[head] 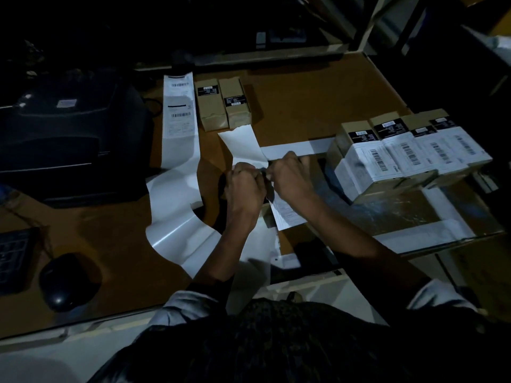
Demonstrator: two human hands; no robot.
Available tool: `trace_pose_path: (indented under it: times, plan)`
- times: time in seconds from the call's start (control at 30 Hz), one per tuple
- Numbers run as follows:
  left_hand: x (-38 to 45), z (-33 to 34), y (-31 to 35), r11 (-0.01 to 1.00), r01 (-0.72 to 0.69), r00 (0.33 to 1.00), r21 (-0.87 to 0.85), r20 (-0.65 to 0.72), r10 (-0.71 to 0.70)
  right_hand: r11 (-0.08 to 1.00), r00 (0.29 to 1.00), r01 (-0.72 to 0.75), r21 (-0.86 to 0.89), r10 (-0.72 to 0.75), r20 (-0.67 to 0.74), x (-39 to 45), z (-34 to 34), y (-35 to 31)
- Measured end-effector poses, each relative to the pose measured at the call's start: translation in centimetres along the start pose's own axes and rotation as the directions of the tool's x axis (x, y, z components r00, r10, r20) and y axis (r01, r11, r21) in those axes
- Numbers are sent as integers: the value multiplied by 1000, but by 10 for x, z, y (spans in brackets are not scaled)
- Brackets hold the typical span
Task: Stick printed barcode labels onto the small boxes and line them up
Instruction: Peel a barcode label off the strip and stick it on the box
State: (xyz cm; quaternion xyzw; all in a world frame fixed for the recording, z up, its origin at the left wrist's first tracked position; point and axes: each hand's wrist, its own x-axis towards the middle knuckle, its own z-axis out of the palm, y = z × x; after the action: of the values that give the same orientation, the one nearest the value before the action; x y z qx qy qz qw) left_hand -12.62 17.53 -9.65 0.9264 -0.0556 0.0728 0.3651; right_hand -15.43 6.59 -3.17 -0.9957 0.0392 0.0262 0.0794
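My left hand (pixel 244 186) and right hand (pixel 289 175) meet at the table's (pixel 318 89) middle, fingers curled, pinching a printed label (pixel 286 214) whose long axis runs toward me. Labelled boxes (pixel 409 150) sit in a row at right, ends facing me. Two unlabelled boxes (pixel 224 103) lie beside the label strip (pixel 179 106).
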Motion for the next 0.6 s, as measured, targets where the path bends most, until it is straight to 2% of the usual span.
trace_pose_path:
  times: [0.3,0.6]
  plan:
    - [-3,-1,2,998,36,999,50,-12,-35,998,999,-28,-56,26,-35,-2,-2,24]
    - [-1,-1,4,997,13,1000,70,-6,-12,982,994,-98,-161,88,-71,3,-6,62]
